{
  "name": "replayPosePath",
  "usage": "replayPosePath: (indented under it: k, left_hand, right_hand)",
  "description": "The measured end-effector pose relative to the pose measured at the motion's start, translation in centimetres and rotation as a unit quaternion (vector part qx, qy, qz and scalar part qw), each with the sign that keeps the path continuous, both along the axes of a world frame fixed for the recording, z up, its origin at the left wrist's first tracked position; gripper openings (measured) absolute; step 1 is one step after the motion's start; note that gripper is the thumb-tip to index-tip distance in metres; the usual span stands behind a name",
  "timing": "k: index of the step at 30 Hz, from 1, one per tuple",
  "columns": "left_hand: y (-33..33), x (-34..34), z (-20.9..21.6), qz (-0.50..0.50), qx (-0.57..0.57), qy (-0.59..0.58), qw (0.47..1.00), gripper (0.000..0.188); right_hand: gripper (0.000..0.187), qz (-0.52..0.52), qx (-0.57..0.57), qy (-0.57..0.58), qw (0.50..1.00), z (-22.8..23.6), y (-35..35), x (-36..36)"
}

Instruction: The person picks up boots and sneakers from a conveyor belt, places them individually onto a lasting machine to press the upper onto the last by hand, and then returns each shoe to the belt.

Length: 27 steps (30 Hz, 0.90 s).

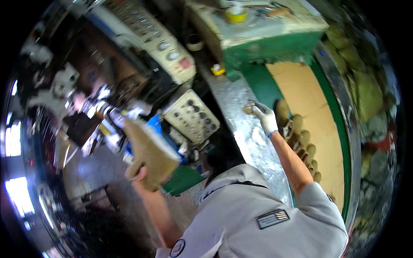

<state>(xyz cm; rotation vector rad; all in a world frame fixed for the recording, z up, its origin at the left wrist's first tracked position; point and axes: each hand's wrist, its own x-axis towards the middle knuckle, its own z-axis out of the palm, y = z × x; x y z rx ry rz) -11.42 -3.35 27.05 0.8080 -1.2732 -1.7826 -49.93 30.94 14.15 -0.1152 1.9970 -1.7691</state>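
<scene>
My left hand is closed on the open top of a tan boot upper. The narrow end of this upper reaches up to the metal jaws of a machine; where they meet is blurred. My right hand, in a white glove with a blue cuff, is over the metal benchtop. Its fingers are bent together at a small brownish piece, too blurred to name. Just right of that glove, a row of tan boot uppers stands on a cardboard sheet.
A control box with dark knobs sits between the machine and the bench. Beyond it is a longer panel with gauges. A green-sided table with tools and a yellow tape roll stands ahead. Olive sacks line the right.
</scene>
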Motion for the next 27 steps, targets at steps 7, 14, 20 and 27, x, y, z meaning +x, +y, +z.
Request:
replayPosePath:
  k: [7,14,20,27]
  left_hand:
    - [11.0,-6.8,-1.5,-0.222,0.365,0.317,0.847,0.054]
    - [10.5,-11.9,-2.6,-0.366,0.189,-0.127,0.902,0.045]
    - [6.2,-9.1,-3.3,-0.102,-0.295,-0.372,0.874,0.025]
    - [5.6,-4.7,-4.3,-0.097,-0.511,-0.517,0.679,0.035]
  right_hand:
    - [0.098,0.187,-0.542,-0.269,0.774,15.4,-13.9,12.3]
    - [0.056,0.078,-0.529,-0.352,0.768,17.0,-10.0,8.8]
    - [0.049,-0.028,-0.359,-0.215,0.908,8.4,-2.3,0.6]
    - [0.066,-0.101,0.14,-0.091,0.981,-0.5,4.1,-18.2]
